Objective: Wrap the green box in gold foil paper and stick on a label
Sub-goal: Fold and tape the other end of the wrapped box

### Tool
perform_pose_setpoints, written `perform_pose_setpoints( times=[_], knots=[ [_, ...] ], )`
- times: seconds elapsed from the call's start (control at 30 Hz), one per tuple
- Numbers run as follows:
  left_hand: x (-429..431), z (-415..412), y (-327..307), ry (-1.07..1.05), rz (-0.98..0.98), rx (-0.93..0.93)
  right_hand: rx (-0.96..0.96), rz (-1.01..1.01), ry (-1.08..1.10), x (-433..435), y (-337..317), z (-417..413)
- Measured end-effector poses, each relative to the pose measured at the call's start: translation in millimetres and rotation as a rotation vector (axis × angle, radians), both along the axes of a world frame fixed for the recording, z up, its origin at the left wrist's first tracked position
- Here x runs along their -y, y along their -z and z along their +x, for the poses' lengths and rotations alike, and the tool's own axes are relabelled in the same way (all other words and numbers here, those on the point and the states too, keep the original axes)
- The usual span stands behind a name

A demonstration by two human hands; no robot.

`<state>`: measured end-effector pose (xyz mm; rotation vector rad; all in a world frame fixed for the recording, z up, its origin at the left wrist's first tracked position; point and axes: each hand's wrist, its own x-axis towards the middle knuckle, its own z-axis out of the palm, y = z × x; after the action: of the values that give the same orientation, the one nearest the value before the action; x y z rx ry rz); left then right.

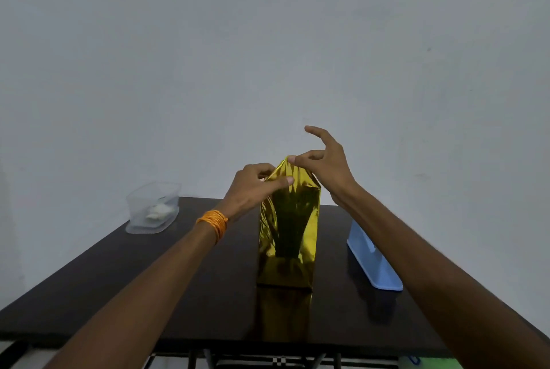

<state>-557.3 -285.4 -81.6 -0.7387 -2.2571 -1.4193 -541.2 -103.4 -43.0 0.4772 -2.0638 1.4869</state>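
The gold foil paper [287, 234] stands as a tall, upright, shiny block near the middle of the table [148, 279], about midway between its left and right edges. It fully covers the box (no green shows). Its top is folded into a peak, pinched by the left hand [253, 187] and right hand [327, 169].

Likely a home room: bare grey wall [268, 41] behind the fingers [317, 131], dark glossy bench [148, 279] below them, checked flooring [282, 362] underneath.
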Motion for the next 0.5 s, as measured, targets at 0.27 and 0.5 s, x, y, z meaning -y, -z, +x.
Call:
perform_pose_setpoints(
  times=[0.27, 0.5],
  knots=[
    [5, -17, 15, 0.097, 0.183, 0.066, 0.114, 0.008, 0.027, -5, 13, -16],
    [-1, -22, 12, 0.149, 0.280, 0.147, 0.215, 0.030, 0.009, -9, 21, -27]
  ],
)
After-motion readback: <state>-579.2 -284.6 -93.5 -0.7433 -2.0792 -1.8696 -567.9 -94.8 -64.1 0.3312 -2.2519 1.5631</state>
